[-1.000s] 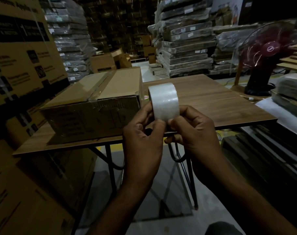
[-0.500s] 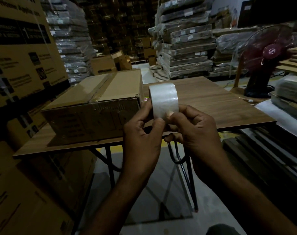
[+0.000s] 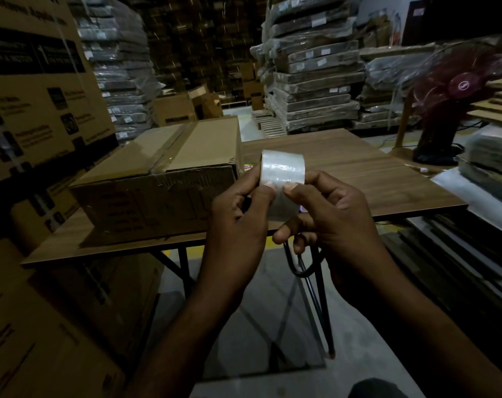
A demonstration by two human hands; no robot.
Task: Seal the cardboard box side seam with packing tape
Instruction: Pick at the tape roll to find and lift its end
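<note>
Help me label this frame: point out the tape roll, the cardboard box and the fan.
tape roll (image 3: 282, 168), head view, its shiny outer wrap.
cardboard box (image 3: 146, 201), head view, its near side face.
fan (image 3: 463, 85), head view, its red hub.

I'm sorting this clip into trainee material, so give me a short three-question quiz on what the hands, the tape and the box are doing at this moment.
1. True or false: the tape roll lies flat on the table.
2. Where does the cardboard box sit? A) on the floor B) on the left part of the table C) on a stack of wrapped goods.
3. Short answer: which hands touch the roll?

Key
1. False: the left hand and right hand hold it up in front of the table's near edge.
2. B.
3. Both, with the thumbs pressed on its outer face.
</note>
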